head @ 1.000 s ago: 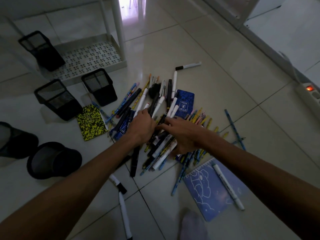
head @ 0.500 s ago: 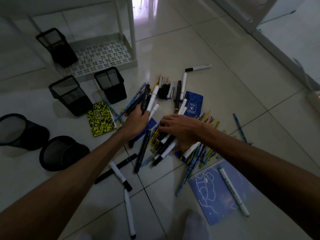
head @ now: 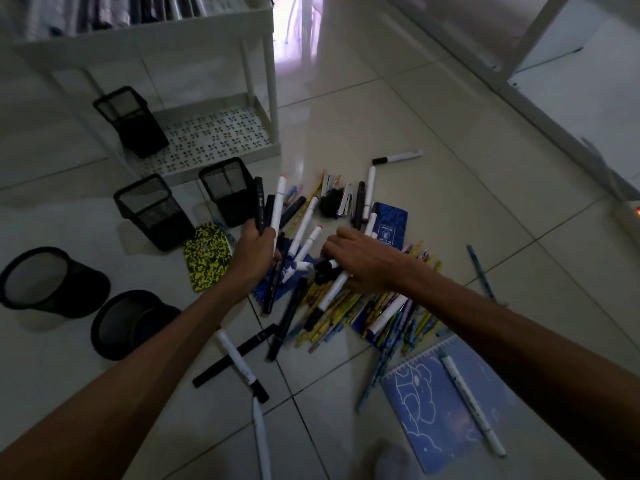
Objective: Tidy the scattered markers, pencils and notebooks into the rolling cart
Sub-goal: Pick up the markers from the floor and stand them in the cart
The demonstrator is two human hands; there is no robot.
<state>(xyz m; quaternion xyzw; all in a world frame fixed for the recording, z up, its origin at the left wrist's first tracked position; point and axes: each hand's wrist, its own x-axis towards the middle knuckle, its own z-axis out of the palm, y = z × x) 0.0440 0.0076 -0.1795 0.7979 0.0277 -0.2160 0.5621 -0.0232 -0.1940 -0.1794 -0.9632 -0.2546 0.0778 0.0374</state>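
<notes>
L hand (head: 254,252) fist-grips a bunch of markers (head: 268,206) upright, prob for the mesh cup (head: 228,190) nearby, R hand (head: 360,261) w/ fingers curled over more in the floor pile (head: 346,306), cart (head: 207,140) just behind

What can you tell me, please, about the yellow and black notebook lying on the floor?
The yellow and black notebook is a small rectangular book with a speckled, camouflage-like cover, probably card. It is closed and lies flat on the pale tiled floor, its long side running away from the camera. It sits left of the marker pile, just in front of two square black mesh holders; whether it touches them is unclear. The left hand, gripping markers, is beside its right edge.
</notes>
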